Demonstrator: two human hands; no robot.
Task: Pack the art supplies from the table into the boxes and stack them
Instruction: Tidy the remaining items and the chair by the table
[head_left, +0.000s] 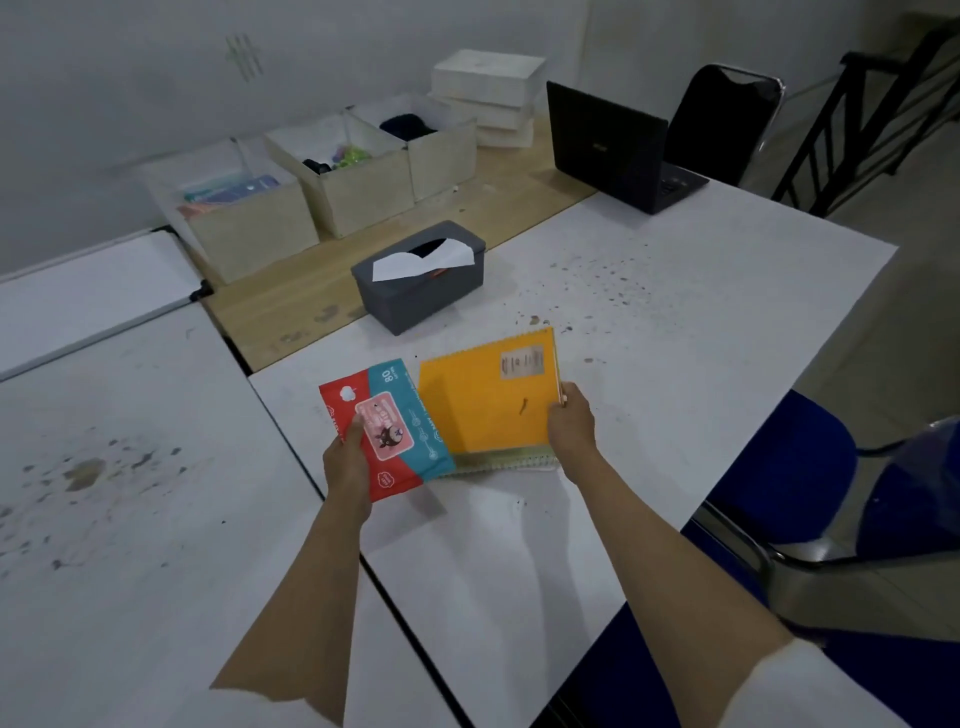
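My left hand (349, 457) grips a red and teal wet-wipes pack (395, 426) by its near left edge, thumb on the pink label. My right hand (571, 421) pinches the right edge of an orange spiral notebook (488, 400), lifting its cover side above more spiral pads (511, 462) lying beneath it on the white table (675, 312). Three open beige boxes stand at the back: the left box (249, 234) holds flat coloured packs, the middle box (358, 187) small dark and green items, the right box (441, 150) something dark.
A grey tissue box (421, 280) with a white sheet sticking out stands just beyond the notebook. Stacked white lids or boxes (488, 93) and an open black laptop (613, 145) sit at the back right. A blue chair (789, 467) is at my right, a black chair (727, 119) behind the laptop.
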